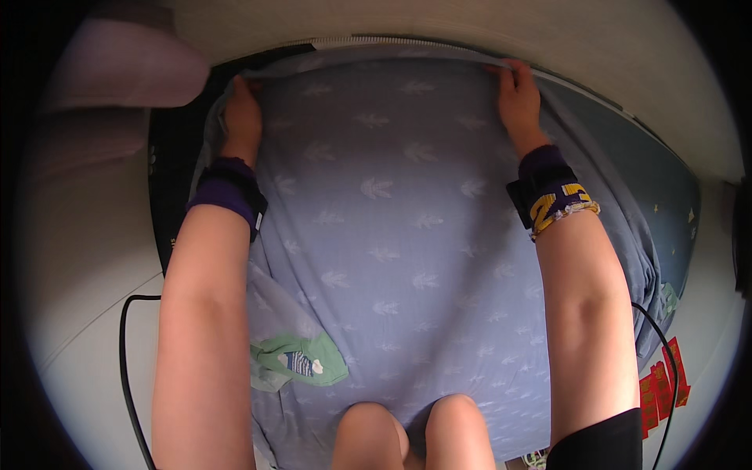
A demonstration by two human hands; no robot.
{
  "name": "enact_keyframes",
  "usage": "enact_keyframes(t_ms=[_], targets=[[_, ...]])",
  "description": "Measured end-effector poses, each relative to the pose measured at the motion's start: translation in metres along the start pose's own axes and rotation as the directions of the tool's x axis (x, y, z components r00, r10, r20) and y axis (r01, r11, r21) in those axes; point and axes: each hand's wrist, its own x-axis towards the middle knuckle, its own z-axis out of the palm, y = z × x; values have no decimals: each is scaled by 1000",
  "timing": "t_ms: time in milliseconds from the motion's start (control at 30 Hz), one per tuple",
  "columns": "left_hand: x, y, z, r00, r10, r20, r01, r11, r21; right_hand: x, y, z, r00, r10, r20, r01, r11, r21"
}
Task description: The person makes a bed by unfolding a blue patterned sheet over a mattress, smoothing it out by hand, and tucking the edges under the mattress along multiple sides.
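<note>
A blue-grey sheet (392, 227) with pale leaf prints spreads out in front of me, with soft folds down its length and bunched cloth along the right side. At its far left corner, my left hand (243, 113) is closed on the sheet's edge, its fingertips partly hidden. My right hand (518, 102) pinches the same far edge further right, thumb and fingers together. Between the two hands the edge runs nearly straight. Both wrists wear purple bands with black straps; the right wristband (560, 196) also has yellow markings and a beaded bracelet.
My knees (458, 431) rest at the near end. A green cloth piece (309, 359) with a cloud pattern lies left on the sheet. Pinkish padded shapes (133, 66) stand at upper left. A pale wall (470, 27) curves behind. Red papers (658, 395) and black cables (123, 352) flank me.
</note>
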Motion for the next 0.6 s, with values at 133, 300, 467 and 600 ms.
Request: enact_keyframes(t_ms=[133,300,467,600], targets=[[10,-21,25,805,563,-184,-516,819,252,4,3,15,974,-197,-112,154,938,-312],[-10,-1,37,893,392,-220,-378,920,104,0,10,17,982,-129,-138,69,924,-375],[-20,14,27,865,452,-217,-366,865,345,-12,0,24,986,-97,-135,37,920,-389],[-33,16,26,849,491,-197,-283,737,614,-12,-5,33,978,-167,-126,94,889,-448]])
